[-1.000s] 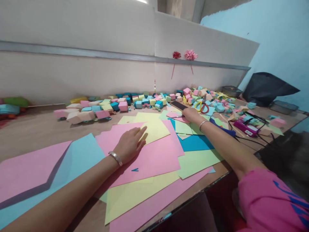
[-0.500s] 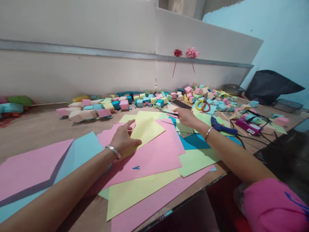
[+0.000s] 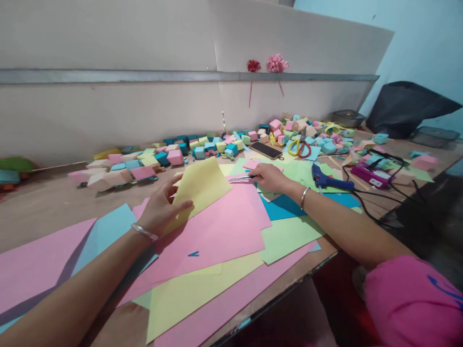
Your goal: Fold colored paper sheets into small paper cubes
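Note:
My left hand (image 3: 162,207) pinches the near corner of a yellow paper sheet (image 3: 202,185) and lifts it off the pile, so the sheet tilts up. My right hand (image 3: 271,177) is closed round a thin silver and black tool (image 3: 242,178), which looks like a craft knife, with its tip pointing left over the pink sheet (image 3: 217,231). Both hands work over overlapping pink, yellow, green and blue sheets spread on the wooden table (image 3: 47,202).
A row of small coloured paper cubes (image 3: 173,156) lines the back wall. A phone (image 3: 266,150), scissors (image 3: 299,148), a blue glue gun (image 3: 327,180) with its cable and a magenta device (image 3: 369,173) lie at right. The table's front edge (image 3: 289,289) runs close by.
My left hand went from lying flat on the paper to pinching and lifting the yellow sheet. My right hand drew back from beside the phone with the thin tool in it.

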`<state>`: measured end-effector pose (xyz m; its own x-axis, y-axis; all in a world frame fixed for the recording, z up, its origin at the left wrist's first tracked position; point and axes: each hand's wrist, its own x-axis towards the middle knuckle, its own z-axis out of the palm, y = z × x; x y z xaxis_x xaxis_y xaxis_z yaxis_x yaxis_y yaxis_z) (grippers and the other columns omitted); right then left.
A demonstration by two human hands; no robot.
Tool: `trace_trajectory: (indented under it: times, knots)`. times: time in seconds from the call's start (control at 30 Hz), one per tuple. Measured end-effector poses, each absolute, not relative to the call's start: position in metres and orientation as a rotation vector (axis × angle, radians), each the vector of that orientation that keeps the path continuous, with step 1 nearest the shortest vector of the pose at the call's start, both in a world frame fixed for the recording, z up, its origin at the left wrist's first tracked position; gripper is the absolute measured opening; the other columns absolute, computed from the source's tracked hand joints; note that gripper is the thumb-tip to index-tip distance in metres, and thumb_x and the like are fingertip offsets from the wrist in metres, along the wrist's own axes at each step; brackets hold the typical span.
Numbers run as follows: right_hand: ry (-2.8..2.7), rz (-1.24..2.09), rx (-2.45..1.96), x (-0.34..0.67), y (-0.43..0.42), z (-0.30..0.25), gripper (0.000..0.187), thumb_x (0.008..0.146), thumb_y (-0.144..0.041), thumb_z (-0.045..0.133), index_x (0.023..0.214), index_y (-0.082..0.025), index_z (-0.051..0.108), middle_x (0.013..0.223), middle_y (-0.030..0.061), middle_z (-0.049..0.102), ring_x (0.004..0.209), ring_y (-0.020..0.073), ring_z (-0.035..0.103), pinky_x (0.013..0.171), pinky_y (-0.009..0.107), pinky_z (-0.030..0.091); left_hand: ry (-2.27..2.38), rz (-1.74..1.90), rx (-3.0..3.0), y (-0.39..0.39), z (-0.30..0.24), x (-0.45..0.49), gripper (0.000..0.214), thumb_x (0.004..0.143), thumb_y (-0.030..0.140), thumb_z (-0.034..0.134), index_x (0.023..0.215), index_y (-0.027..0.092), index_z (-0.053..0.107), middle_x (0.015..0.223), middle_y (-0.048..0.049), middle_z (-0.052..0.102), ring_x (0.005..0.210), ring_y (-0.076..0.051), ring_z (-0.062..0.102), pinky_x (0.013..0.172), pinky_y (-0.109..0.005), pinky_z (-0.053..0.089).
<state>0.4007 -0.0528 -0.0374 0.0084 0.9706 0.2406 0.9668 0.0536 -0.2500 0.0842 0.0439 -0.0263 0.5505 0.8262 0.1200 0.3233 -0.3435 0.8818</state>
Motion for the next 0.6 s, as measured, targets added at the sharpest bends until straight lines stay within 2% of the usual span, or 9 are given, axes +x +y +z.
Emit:
trace_trajectory:
  times: [0.23,0.37,0.47,0.53,0.6]
  knots:
    - [-2.094,0.065,-1.861,0.398,-0.054,-0.035,0.028,0.083,-0.020,0.058,0.106,-0.020,0.075,0.100,0.0065,0.072,0.090,0.0184,0.061,0.074,0.025,0.039,0.984,0.768,2.043,0.045,-0.024,0.083,0.083,0.068,0.037,0.071,0.144,0.025,0.038,0.105,-0.0071,0.063,0.092,-0.025,0.065,0.076,-0.039,0.057]
    - [-2.160,0.052,-1.876,0.398,-0.056,-0.034,0.029,0.079,-0.017,0.060,0.104,-0.020,0.076,0.098,0.0069,0.072,0.087,0.0193,0.061,0.070,0.025,0.038,1.205,0.756,2.350,0.049,-0.028,0.083,0.077,0.072,0.036,0.063,0.144,0.021,0.038,0.104,-0.0098,0.062,0.095,-0.030,0.064,0.087,-0.052,0.053]
    - [-2.183,0.041,-1.859,0.398,-0.056,-0.034,0.029,0.079,-0.017,0.060,0.103,-0.019,0.076,0.096,0.0079,0.071,0.087,0.0203,0.061,0.069,0.026,0.037,1.132,0.767,2.736,0.049,-0.034,0.084,0.066,0.078,0.031,0.057,0.141,0.019,0.043,0.124,-0.0154,0.058,0.119,-0.037,0.053,0.104,-0.057,0.042]
    - [-2.214,0.044,-1.817,0.398,-0.057,-0.035,0.028,0.080,-0.017,0.060,0.102,-0.020,0.076,0.095,0.0077,0.070,0.087,0.0201,0.060,0.070,0.026,0.037,0.886,0.737,2.914,0.047,-0.038,0.085,0.052,0.084,0.026,0.049,0.135,0.020,0.050,0.142,-0.0142,0.047,0.137,-0.035,0.038,0.114,-0.053,0.033]
    - [-2.240,0.067,-1.766,0.397,-0.057,-0.035,0.028,0.080,-0.016,0.060,0.104,-0.020,0.076,0.094,0.0072,0.070,0.088,0.0196,0.059,0.072,0.026,0.037,0.695,0.601,2.938,0.045,-0.041,0.087,0.047,0.089,0.022,0.038,0.133,0.021,0.054,0.150,-0.0093,0.041,0.144,-0.029,0.029,0.117,-0.048,0.030]
